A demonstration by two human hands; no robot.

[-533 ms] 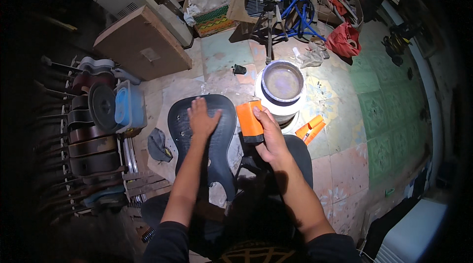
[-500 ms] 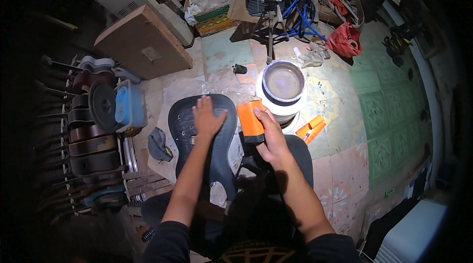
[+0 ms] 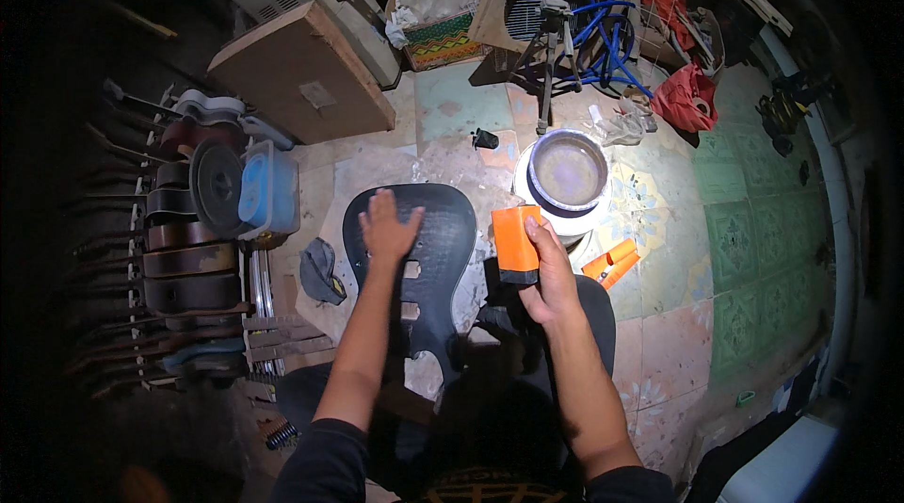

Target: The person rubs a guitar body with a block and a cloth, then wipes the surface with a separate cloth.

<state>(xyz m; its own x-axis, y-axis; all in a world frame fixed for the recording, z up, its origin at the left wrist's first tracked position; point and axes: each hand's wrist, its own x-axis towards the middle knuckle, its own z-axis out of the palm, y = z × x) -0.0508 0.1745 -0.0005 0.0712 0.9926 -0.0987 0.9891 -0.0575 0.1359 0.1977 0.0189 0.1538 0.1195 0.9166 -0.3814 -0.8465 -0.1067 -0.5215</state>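
Clock face: centred on the guitar body, 12 away from the person.
Guitar body: matte black, rounded, solid electric type (image 3: 443,230), in front of the person, broad end at 12 o'clock, horns near 6; 2 rectangular openings (image 3: 411,269) down its middle. Support beneath cannot be told.
Left hand: bare (image 3: 389,232), palm down, fingers spread on the body's upper face toward 11 o'clock; grasping nothing.
Right hand: bare (image 3: 553,269), at 3 o'clock, clasped about the block.
Block: bright orange, rectangular, black-based (image 3: 514,241), upheld just beside the body.
Basin: round, grey-violet, shallow (image 3: 568,207), 2 o'clock, atop a white round stand (image 3: 574,223).
Folded piece: orange, sheet-like (image 3: 612,263), on floor, 3 o'clock.
Cloth: dark grey, crumpled (image 3: 321,270), 9 o'clock.
Cup: small, black (image 3: 486,138), 1 o'clock, on tiles.
Box: translucent blue plastic (image 3: 268,190), 10 o'clock.
Bag: red, crumpled (image 3: 686,98), 2 o'clock, beyond the basin.
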